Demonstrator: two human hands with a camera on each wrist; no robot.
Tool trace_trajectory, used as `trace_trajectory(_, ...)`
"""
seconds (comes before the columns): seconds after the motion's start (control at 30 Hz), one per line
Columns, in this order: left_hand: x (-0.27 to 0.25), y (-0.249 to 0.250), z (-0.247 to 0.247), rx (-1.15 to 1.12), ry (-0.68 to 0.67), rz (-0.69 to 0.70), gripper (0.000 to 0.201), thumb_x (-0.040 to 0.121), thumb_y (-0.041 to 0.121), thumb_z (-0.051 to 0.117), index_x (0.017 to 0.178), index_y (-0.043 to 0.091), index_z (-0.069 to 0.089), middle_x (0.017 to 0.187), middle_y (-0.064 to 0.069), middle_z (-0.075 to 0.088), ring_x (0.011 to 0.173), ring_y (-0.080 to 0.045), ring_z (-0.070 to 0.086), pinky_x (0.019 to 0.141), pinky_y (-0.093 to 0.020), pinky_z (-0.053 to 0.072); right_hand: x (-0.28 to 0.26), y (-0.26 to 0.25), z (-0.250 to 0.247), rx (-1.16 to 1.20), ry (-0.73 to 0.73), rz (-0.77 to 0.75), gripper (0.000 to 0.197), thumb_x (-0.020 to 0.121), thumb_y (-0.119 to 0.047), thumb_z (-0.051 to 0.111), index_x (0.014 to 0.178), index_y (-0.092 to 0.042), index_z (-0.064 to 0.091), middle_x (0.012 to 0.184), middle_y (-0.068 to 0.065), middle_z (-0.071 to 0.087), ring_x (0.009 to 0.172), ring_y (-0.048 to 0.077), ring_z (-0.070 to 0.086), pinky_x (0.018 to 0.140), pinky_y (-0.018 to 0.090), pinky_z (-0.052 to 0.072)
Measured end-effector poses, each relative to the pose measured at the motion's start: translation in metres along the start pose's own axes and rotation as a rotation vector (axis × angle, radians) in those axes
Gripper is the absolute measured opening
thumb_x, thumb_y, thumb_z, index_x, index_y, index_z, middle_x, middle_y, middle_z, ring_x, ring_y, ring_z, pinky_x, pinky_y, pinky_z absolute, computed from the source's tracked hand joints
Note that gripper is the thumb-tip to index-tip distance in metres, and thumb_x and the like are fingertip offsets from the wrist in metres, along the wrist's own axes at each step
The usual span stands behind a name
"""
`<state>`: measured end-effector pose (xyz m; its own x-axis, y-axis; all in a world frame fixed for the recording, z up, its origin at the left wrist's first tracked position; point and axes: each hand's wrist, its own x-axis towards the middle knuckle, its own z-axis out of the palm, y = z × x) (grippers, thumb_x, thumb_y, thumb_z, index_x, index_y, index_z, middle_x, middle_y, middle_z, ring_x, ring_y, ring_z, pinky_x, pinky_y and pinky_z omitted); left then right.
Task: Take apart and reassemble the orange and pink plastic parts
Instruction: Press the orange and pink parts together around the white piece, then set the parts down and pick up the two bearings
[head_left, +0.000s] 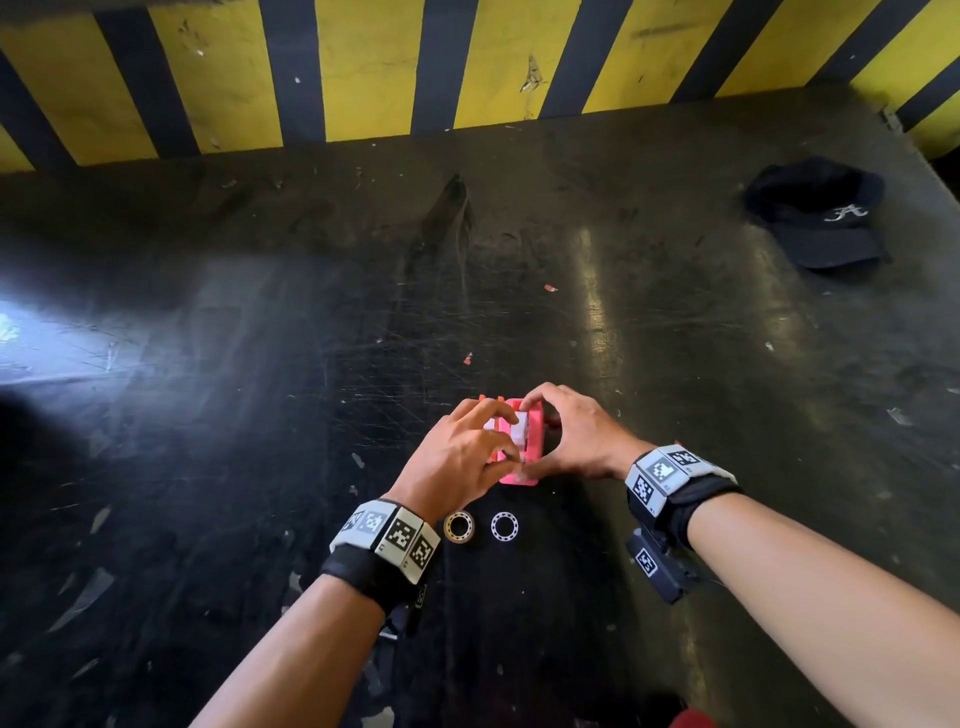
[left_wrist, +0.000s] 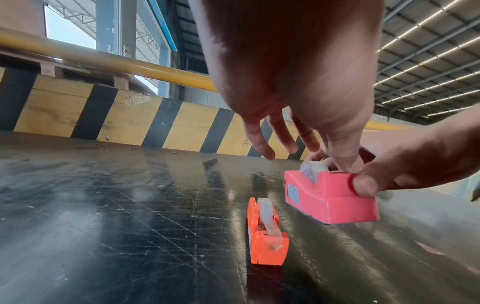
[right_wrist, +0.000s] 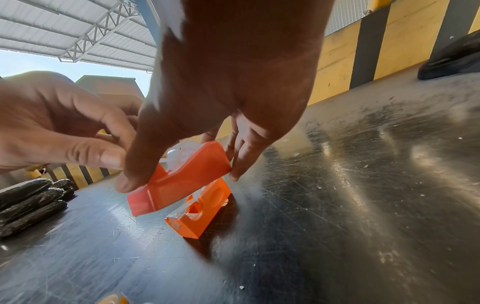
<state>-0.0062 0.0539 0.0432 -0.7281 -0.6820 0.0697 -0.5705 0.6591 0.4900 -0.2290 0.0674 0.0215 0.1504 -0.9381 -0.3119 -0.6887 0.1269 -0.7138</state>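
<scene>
My right hand (head_left: 576, 436) grips a pink tape dispenser (head_left: 524, 470) by its ends, thumb at the near end and fingers at the far end. The pink dispenser (left_wrist: 330, 197) looks tilted in the right wrist view (right_wrist: 182, 181). My left hand (head_left: 467, 447) reaches over it, and its thumb and a finger pinch the clear tape roll (left_wrist: 311, 169) seated in the pink body. An orange tape dispenser (left_wrist: 267, 232) with its own tape stands on the black table just left of the pink one. It is mostly hidden behind my left hand in the head view.
Two tape-core rings, one brownish (head_left: 459, 526) and one white (head_left: 504, 526), lie on the table near my left wrist. A dark cap (head_left: 815, 213) lies at the far right. Black wrapped bundles (right_wrist: 31, 201) lie to the left. A yellow-and-black striped wall (head_left: 363, 78) bounds the far edge.
</scene>
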Motion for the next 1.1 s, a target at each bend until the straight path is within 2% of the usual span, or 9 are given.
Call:
trace_trajectory(0.13, 0.000, -0.001, 0.003, 0.053, -0.013, 0.030, 0.009, 0.086, 0.038, 0.079, 0.091, 0.031, 0.083, 0.131, 0.005, 0.063, 0.123, -0.024, 0.057, 0.089, -0.047, 0.058, 0.001, 0.002, -0.002, 0.000, -0.033, 0.038, 0.091, 0.040, -0.061, 0.097, 0.118, -0.039, 0.055, 0.120, -0.012, 0.058, 0.111, 0.010, 0.059, 0.094, 0.033, 0.054)
trace_trajectory(0.27, -0.002, 0.003, 0.003, 0.110, -0.110, -0.001, 0.015, 0.085, 0.042, 0.080, 0.100, 0.040, 0.082, 0.143, 0.007, 0.056, 0.136, -0.023, 0.048, 0.096, -0.042, 0.053, -0.001, 0.006, -0.004, 0.001, -0.005, 0.040, 0.090, 0.041, -0.059, 0.097, 0.117, -0.037, 0.055, 0.119, -0.012, 0.059, 0.109, 0.009, 0.059, 0.090, 0.028, 0.051)
trace_trajectory(0.47, -0.005, -0.015, -0.003, -0.087, 0.068, -0.177, 0.020, 0.083, 0.016, 0.076, 0.098, 0.029, 0.076, 0.128, 0.006, 0.062, 0.117, -0.016, 0.062, 0.098, -0.039, 0.055, 0.000, 0.011, -0.012, -0.099, -0.020, -0.022, 0.091, 0.049, -0.048, 0.099, 0.124, -0.028, 0.052, 0.125, -0.008, 0.059, 0.114, 0.012, 0.058, 0.098, 0.031, 0.049)
trace_trajectory(0.53, -0.002, -0.027, -0.007, -0.088, 0.028, -0.266, 0.038, 0.081, 0.019, 0.080, 0.116, 0.028, 0.067, 0.130, 0.005, 0.058, 0.115, -0.016, 0.063, 0.099, -0.037, 0.055, 0.004, 0.014, -0.014, -0.145, -0.006, -0.044, 0.090, 0.052, -0.044, 0.099, 0.126, -0.025, 0.051, 0.128, -0.006, 0.057, 0.116, 0.013, 0.057, 0.102, 0.033, 0.048)
trace_trajectory(0.6, 0.001, -0.033, -0.009, -0.089, -0.127, -0.390, 0.071, 0.079, 0.025, 0.086, 0.141, 0.029, 0.051, 0.144, 0.000, 0.049, 0.125, -0.020, 0.059, 0.105, -0.030, 0.050, 0.008, 0.017, -0.014, -0.182, 0.001, -0.047, 0.089, 0.054, -0.040, 0.098, 0.126, -0.026, 0.048, 0.130, -0.007, 0.054, 0.117, 0.015, 0.058, 0.102, 0.036, 0.049)
trace_trajectory(0.67, 0.005, -0.036, -0.008, -0.085, -0.257, -0.478, 0.100, 0.076, 0.028, 0.090, 0.157, 0.030, 0.031, 0.157, -0.004, 0.036, 0.134, -0.026, 0.054, 0.107, -0.031, 0.046, 0.013, 0.020, -0.013, -0.212, 0.001, -0.035, 0.088, 0.055, -0.037, 0.097, 0.126, -0.029, 0.046, 0.133, -0.008, 0.052, 0.117, 0.016, 0.058, 0.101, 0.037, 0.050)
trace_trajectory(0.83, 0.022, -0.046, 0.014, -0.081, -0.364, -0.512, 0.132, 0.070, 0.025, 0.095, 0.165, 0.033, 0.004, 0.172, -0.007, 0.009, 0.144, -0.037, 0.047, 0.113, -0.044, 0.046, 0.025, 0.029, -0.008, -0.250, -0.013, 0.005, 0.088, 0.056, -0.034, 0.097, 0.127, -0.029, 0.045, 0.138, -0.007, 0.049, 0.118, 0.019, 0.059, 0.099, 0.036, 0.050)
trace_trajectory(0.93, 0.030, -0.048, 0.029, -0.088, -0.358, -0.477, 0.133, 0.069, 0.021, 0.094, 0.165, 0.030, 0.003, 0.173, -0.007, 0.008, 0.147, -0.037, 0.044, 0.114, -0.045, 0.044, 0.028, 0.035, -0.004, -0.257, -0.025, 0.026, 0.087, 0.057, -0.033, 0.096, 0.128, -0.029, 0.044, 0.139, -0.007, 0.049, 0.119, 0.019, 0.058, 0.099, 0.037, 0.050)
trace_trajectory(1.1, 0.028, -0.050, 0.049, -0.114, -0.272, -0.512, 0.115, 0.077, 0.022, 0.088, 0.164, 0.023, 0.014, 0.168, -0.005, 0.024, 0.145, -0.034, 0.047, 0.114, -0.044, 0.043, 0.027, 0.045, 0.004, -0.238, -0.036, 0.041, 0.084, 0.062, -0.028, 0.092, 0.130, -0.029, 0.043, 0.142, -0.006, 0.047, 0.121, 0.021, 0.059, 0.098, 0.035, 0.050)
